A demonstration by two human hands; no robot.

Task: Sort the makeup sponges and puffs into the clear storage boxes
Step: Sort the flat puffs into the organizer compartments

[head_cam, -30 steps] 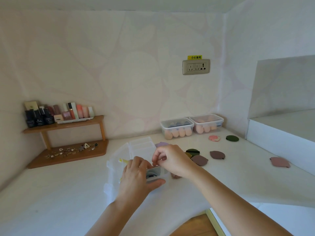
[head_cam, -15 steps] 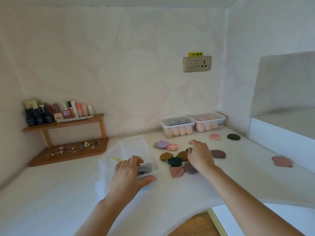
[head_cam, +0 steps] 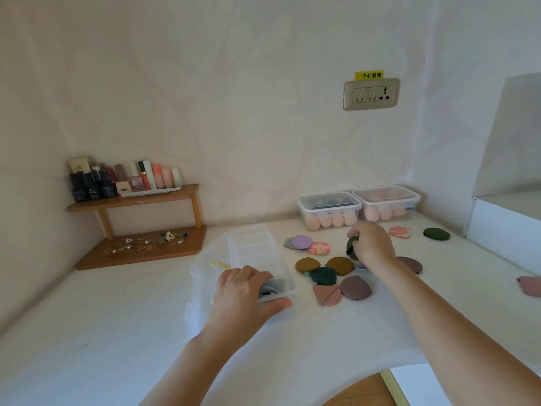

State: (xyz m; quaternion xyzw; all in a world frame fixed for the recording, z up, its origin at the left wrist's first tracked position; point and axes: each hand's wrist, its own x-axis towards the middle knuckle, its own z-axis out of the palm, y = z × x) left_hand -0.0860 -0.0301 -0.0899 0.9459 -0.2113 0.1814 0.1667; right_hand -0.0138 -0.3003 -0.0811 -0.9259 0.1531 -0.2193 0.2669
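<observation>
the left hand (head_cam: 248, 291) has its grip curled over the near end of the clear box (head_cam: 254, 247). the box's long side points away toward the wall. right of the box, the right hand (head_cam: 371, 244) has its grip pinched on a dark green puff (head_cam: 350, 247). the puff is tipped up on its edge above the other puffs (head_cam: 339, 265) on the tabletop (head_cam: 117, 332).

Puffs (head_cam: 323, 275) right of compartment box (head_cam: 254, 247).

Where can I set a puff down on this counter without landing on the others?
Bare counter lies near-left, between the wooden shelf and the clear compartment box. Another patch lies between the right forearm and the lone mauve puff. Crowded: the loose puffs between that box and the right hand.
</observation>
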